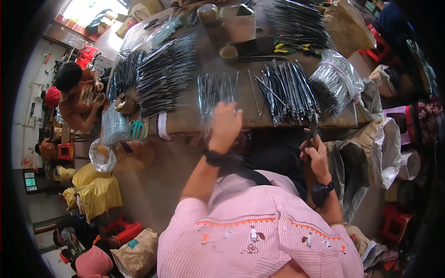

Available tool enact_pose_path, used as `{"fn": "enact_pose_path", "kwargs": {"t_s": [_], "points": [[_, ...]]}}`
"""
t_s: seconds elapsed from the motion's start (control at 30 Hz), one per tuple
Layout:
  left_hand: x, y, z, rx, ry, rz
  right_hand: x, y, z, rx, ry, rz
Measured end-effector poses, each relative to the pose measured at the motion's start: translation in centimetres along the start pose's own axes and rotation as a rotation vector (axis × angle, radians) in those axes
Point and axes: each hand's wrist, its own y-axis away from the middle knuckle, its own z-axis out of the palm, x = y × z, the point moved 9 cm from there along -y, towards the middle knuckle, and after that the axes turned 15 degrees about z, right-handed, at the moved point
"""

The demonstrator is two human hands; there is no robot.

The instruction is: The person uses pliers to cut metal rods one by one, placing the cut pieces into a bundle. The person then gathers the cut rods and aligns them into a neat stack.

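Over the small wire bundle (217, 89) on the surface (184, 121), the left hand (226, 123), its grip unclear, should best work gently against tangling, while the right hand (318, 155) holds a dark tool (314, 129).

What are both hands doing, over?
Left hand at middle thin strips. Right hand gripping dark tool. Bigger strip pile just beyond that tool.
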Motion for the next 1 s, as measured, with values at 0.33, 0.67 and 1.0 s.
{"fn": "enact_pose_path", "kwargs": {"t_s": [0.33,0.67,1.0], "points": [[1.2,-4.4,9.5,-0.286,0.171,-0.171,-0.3,0.7,0.3,-0.001,-0.047,0.009],[2.6,-1.4,9.8,-0.279,1.860,-0.864,1.6,-1.8,-10.4,0.182,-0.486,-0.072],[4.1,2.5,7.8,-0.157,1.794,-0.933,1.1,-5.2,-16.3,0.296,-0.540,-0.043]]}}
